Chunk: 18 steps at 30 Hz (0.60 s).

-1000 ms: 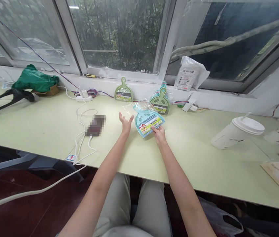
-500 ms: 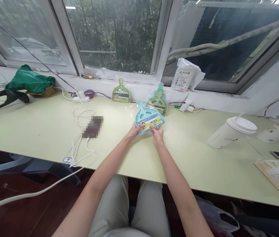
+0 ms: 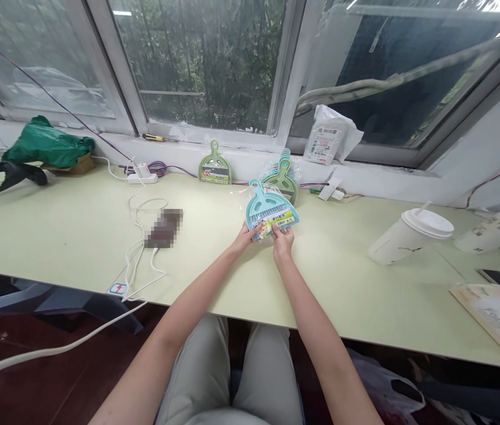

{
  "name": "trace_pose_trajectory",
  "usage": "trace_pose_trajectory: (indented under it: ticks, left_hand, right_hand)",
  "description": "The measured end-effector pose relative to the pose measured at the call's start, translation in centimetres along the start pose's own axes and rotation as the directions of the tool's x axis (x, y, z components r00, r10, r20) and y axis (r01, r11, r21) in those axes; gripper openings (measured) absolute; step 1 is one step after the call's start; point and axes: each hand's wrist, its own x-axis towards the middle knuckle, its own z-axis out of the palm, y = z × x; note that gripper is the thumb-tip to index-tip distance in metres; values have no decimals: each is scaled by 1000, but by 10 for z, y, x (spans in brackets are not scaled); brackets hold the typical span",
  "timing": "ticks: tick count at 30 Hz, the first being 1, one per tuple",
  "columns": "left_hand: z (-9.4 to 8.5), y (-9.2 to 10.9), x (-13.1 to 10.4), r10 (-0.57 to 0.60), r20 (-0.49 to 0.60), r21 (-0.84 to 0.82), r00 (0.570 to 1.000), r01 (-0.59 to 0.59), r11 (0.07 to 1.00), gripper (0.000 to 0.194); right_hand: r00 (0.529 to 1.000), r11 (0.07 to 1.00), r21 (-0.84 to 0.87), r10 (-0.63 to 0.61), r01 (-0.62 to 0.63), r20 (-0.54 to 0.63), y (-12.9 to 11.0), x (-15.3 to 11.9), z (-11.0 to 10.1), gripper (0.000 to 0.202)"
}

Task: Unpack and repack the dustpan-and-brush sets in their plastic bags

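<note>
A light-blue dustpan (image 3: 271, 205) with a brush set in it, wrapped in clear plastic with a printed label, is held above the table between my two hands. My left hand (image 3: 246, 236) grips its lower left edge. My right hand (image 3: 283, 241) pinches the bottom edge near the middle, thumb on the label. Just behind it stands a stack of wrapped dustpans (image 3: 286, 177), a green one in front and blue ones behind. Another green dustpan (image 3: 215, 168) leans upright against the wall to the left.
White cables and a blurred dark device (image 3: 164, 228) lie to the left, near a power strip (image 3: 142, 176). A lidded paper cup (image 3: 409, 236), a phone (image 3: 499, 277) and a paper bag (image 3: 497, 319) are at the right. A green bag (image 3: 48, 144) sits far left.
The blue dustpan has tilted slightly in my hands, its label now slanting differently. Both hands keep their hold. The whole view has shifted a little.
</note>
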Motion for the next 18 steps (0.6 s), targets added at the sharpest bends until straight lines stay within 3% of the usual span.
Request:
trace_pose_trajectory:
  ticks: [4,10,13,18]
  left_hand:
    - [5,-3,2,118,-211,35,970,-114,993,38]
    - [3,-6,5,194,-341,122,920,-162,979,27]
    - [4,-8,2,216,-284,149,934,-179,972,34]
    - [10,-5,-4,127,-4,97,992,-126,987,61]
  right_hand:
    - [1000,1000,12,11,-11,24,0,-3,3,57]
    - [999,999,-7,32,-32,41,5,-7,7,52]
    - [999,998,37,44,-45,24,4,-5,5,52]
    - [996,994,104,48,-40,-70,0,3,-2,48]
